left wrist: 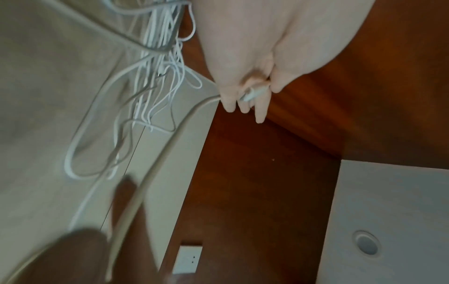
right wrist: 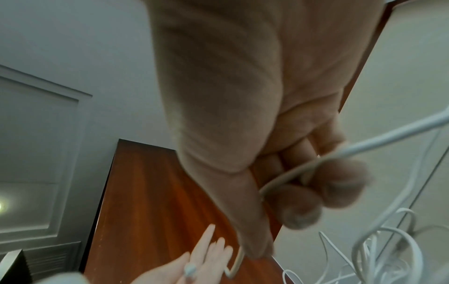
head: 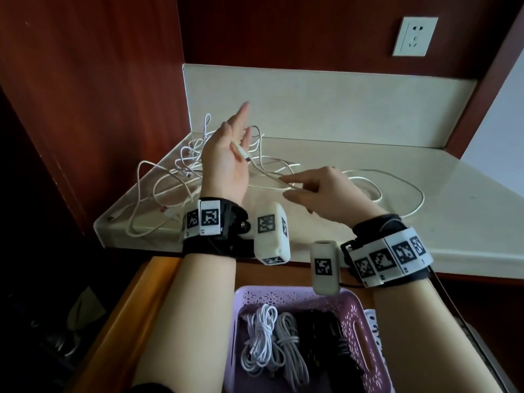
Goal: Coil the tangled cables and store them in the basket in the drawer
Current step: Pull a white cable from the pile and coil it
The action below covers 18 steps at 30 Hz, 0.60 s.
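Note:
My left hand [head: 228, 163] is raised over the beige countertop [head: 442, 234] and pinches the plug end [head: 243, 152] of a white cable [head: 269, 177] between thumb and fingers [left wrist: 257, 107]. The cable runs across to my right hand [head: 320, 188], whose curled fingers [right wrist: 301, 207] grip it [right wrist: 364, 146] a short way along. Its remaining length loops over the counter to the right [head: 397, 188]. A tangle of more white cables [head: 173, 174] lies at the counter's left corner. Below, a purple basket [head: 365, 333] in the open drawer [head: 136, 313] holds coiled white cables [head: 266, 341] and black ones [head: 326, 338].
Red-brown wood panels [head: 99, 95] close in the counter on the left and behind. A white wall socket [head: 415, 36] sits high at the back right. The drawer's wooden side runs along my left forearm. To the drawer's left the floor is dark.

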{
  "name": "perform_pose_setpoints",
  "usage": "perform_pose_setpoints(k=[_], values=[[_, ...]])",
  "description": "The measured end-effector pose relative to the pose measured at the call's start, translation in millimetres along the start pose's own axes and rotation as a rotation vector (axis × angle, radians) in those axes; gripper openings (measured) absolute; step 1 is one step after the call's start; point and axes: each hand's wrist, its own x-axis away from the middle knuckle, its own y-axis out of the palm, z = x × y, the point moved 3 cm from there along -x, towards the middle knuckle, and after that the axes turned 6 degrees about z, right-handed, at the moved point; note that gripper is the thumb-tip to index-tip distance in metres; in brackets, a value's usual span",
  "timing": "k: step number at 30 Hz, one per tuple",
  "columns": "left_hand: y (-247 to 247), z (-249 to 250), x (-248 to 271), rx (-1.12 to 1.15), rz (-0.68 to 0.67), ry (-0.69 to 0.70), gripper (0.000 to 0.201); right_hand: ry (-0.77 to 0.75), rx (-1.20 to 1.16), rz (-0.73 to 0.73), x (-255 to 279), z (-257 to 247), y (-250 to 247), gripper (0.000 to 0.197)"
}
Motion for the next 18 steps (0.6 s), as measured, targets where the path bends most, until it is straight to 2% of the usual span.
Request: perform_pose_setpoints(k=[2, 4, 7, 8, 10, 13, 15, 18], values=[[-14, 7, -4, -0.023, 0.135, 0.066, 0.028, 0.036, 0.002, -0.07, 2, 2, -1, 0.014], [-21, 17, -3, -0.064, 0.252, 0.132, 0.022, 0.048, -0.009, -0.128, 4, 1, -1, 0.017], [-23, 32, 5, -0.325, 0.373, 0.311, 0.027, 0.078, 0.009, -0.177, 6, -1, -5, 0.018], [-21, 37, 7, -0.49, 0.354, 0.401, 0.027, 0.084, 0.011, -0.154, 5, 0, -8, 0.019], [-17, 40, 9, -0.845, 0.231, 0.514, 0.03, 0.072, -0.017, -0.048, 4, 2, -17, 0.021], [-10, 34, 14, -1.212, -0.016, 0.532, 0.031, -0.023, -0.066, 0.212, 1, 1, -30, 0.017], [-4, 25, 18, -1.367, -0.126, 0.448, 0.031, -0.123, -0.108, 0.418, 0, -3, -38, 0.012], [4, 8, 24, -1.466, -0.227, 0.199, 0.028, -0.268, -0.11, 0.652, 2, -9, -44, 0.018]])
